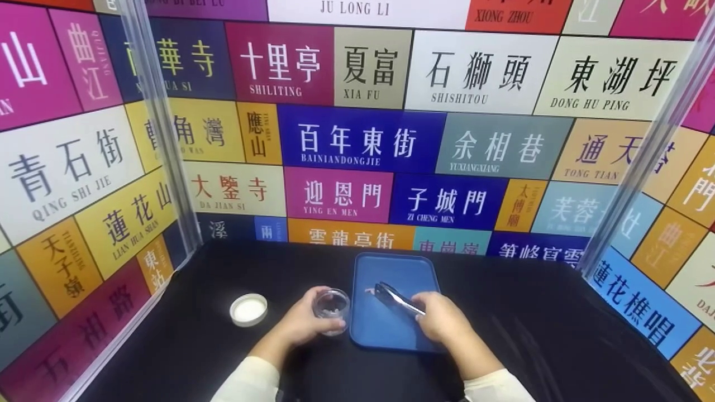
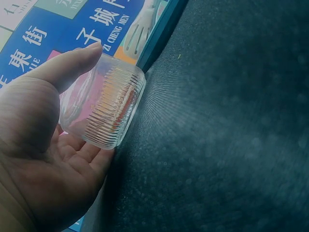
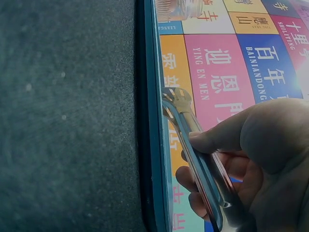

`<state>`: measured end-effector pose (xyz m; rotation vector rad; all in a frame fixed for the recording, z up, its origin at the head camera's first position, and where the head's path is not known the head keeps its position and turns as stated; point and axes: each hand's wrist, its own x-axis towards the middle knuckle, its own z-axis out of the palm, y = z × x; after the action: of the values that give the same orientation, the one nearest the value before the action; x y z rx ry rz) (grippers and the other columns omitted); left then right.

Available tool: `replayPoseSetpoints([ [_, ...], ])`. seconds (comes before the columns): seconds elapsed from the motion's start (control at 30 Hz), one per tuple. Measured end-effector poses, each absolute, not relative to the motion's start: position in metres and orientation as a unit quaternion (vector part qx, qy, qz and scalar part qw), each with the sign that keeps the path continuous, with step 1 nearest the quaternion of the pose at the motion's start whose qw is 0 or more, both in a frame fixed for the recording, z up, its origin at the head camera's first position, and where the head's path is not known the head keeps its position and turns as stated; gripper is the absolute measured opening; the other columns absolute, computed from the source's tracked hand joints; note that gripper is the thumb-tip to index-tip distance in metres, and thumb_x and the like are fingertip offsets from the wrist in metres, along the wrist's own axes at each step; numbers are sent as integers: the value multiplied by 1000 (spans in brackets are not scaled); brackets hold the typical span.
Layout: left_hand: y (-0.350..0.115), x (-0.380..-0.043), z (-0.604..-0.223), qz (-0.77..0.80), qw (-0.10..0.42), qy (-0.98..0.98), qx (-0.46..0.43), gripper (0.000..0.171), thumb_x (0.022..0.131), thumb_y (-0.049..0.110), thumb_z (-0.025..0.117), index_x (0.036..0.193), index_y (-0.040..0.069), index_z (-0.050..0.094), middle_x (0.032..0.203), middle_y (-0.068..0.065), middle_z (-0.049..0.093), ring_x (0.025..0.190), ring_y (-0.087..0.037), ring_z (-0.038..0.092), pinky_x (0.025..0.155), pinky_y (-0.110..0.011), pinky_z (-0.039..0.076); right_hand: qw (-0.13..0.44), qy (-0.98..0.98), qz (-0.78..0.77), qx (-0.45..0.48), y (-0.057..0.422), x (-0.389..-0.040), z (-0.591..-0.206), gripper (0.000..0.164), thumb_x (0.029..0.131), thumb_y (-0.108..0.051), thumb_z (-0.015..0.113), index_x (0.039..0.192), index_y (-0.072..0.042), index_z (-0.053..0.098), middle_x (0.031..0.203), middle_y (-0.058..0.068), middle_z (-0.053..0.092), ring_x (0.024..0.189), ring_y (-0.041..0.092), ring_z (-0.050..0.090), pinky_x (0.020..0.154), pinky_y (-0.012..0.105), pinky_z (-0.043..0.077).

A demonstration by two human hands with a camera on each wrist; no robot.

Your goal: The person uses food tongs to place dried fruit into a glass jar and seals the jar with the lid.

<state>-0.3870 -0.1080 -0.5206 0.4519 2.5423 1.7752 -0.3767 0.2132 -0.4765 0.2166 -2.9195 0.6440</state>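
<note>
My left hand (image 1: 296,322) grips a small clear jar (image 1: 332,306), open at the top, beside the left edge of a blue tray (image 1: 394,267). A few small pale bits show inside it. In the left wrist view the thumb and fingers wrap the ribbed jar (image 2: 108,104). Over the tray, my right hand (image 1: 447,321) holds metal tongs (image 1: 397,297), their heads pointing left and low over the tray. A tiny pinkish piece (image 1: 369,290) shows right by the tips. The right wrist view has the tongs (image 3: 200,159) between thumb and fingers, arms close together.
A round white lid (image 1: 248,309) lies on the black tablecloth (image 1: 195,340), left of my left hand. Behind the table stands a wall of colourful name panels (image 1: 357,139), with clear upright strips (image 1: 167,128) at both sides.
</note>
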Motion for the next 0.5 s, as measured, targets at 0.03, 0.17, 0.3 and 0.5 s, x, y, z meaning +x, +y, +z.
replayPoseSetpoints([
  [0.03, -108, -387, -520, 569, 5, 810, 144, 90, 79, 22, 95, 152, 2, 46, 151, -22, 61, 137, -38, 62, 125, -57, 43, 73, -972, 213, 72, 213, -377, -476, 33, 92, -3, 76, 124, -7, 76, 126, 15, 77, 123, 37, 71, 110, 57, 55],
  [0.17, -107, -386, -520, 577, 3, 804, 147, 90, 79, 20, 94, 152, 0, 45, 151, -24, 61, 138, -38, 62, 125, -57, 42, 67, -973, 210, 67, 214, -377, -475, 34, 92, -4, 76, 126, -6, 75, 126, 15, 77, 122, 36, 71, 109, 57, 55],
  [0.3, -107, -386, -520, 577, 0, 804, 146, 90, 79, 19, 95, 152, 0, 46, 149, -23, 62, 136, -38, 63, 124, -57, 43, 56, -975, 208, 60, 215, -376, -473, 34, 93, -4, 76, 127, -6, 75, 128, 16, 76, 123, 36, 70, 110, 57, 54],
  [0.5, -107, -386, -521, 578, 0, 803, 148, 89, 79, 19, 95, 151, 0, 46, 150, -24, 62, 135, -38, 63, 124, -57, 44, 52, -975, 211, 55, 215, -377, -472, 32, 92, -3, 76, 124, -8, 76, 123, 14, 78, 119, 35, 72, 109, 57, 55],
])
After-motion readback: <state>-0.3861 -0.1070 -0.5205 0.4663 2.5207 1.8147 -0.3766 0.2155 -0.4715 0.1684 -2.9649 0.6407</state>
